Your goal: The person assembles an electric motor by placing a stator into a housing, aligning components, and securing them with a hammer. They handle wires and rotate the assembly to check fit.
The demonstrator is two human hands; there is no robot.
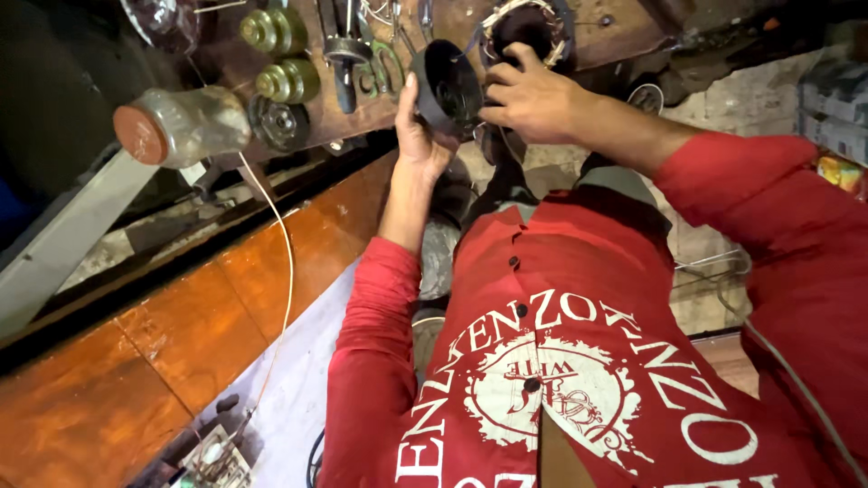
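The left hand (420,136) cups a black round motor housing (446,88) from beneath, fingers clamped on its rim. The right hand (529,99) grips the housing's far edge, fingers curled closed around it. A copper-wound stator (526,25) sits just beyond the housing. The housing appears rigid, moderately heavy; hold by the rim.
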